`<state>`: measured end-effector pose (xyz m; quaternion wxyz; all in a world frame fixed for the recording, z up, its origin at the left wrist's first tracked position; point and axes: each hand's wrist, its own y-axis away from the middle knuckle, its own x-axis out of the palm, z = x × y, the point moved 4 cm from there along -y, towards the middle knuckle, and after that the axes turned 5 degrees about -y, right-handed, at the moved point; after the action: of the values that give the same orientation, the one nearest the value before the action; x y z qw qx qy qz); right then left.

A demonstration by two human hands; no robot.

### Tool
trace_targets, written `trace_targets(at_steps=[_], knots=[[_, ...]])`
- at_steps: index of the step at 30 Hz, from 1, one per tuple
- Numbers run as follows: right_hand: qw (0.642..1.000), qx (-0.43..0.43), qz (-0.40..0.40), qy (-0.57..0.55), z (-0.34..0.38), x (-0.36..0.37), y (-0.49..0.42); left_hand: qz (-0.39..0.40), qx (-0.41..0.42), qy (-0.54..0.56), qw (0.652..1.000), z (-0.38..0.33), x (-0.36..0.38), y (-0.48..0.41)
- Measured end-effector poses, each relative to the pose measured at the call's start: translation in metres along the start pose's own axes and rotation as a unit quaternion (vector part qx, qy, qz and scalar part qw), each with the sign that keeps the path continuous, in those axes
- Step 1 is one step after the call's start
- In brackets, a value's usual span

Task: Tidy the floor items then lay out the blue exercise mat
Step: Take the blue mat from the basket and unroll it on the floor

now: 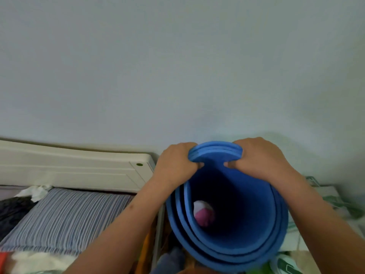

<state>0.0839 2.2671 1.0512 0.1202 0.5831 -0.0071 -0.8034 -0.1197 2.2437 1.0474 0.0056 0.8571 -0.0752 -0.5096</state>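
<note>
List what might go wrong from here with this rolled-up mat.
1. The left hand and right hand grip only one side of the blue mat at its top rim, so its loose layers may slide apart or uncoil.
2. A pink and white thing shows down the tube; it may drop out or get trapped underneath.
3. The striped pillow lies close by, so unrolling here may snag.

Home bedroom: headboard (pixel 79 165), striped pillow (pixel 65 218).

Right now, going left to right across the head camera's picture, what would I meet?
Dark cloth → striped pillow → left hand → rolled blue exercise mat, gripped at its top edge → right hand → white, green-printed bag.
</note>
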Motion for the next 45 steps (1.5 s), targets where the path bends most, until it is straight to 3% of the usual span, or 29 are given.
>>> trace_targets(at_steps=[4,11,21,32,40,45], knots=[[0.999,-0.008,0.025,-0.039,0.0,0.005,0.024,-0.003,0.017,0.007,1.0,-0.022,0.007,0.029],[0.997,-0.041,0.011,0.058,0.039,0.03,0.105,0.025,0.084,-0.041,0.995,-0.042,0.026,0.107],[0.997,0.041,-0.046,0.037,0.091,0.066,0.284,0.049,0.202,-0.053,0.977,-0.03,0.025,0.254],[0.969,0.216,-0.05,-0.112,0.043,0.118,0.487,0.155,0.355,-0.074,0.919,-0.105,0.104,0.385],[0.893,0.395,-0.131,-0.17,-0.003,0.178,0.691,0.277,0.499,-0.08,0.817,-0.19,0.207,0.523],[0.802,0.53,-0.187,-0.202,0.003,0.23,0.848,0.336,0.617,-0.135,0.698,-0.234,0.278,0.661]])
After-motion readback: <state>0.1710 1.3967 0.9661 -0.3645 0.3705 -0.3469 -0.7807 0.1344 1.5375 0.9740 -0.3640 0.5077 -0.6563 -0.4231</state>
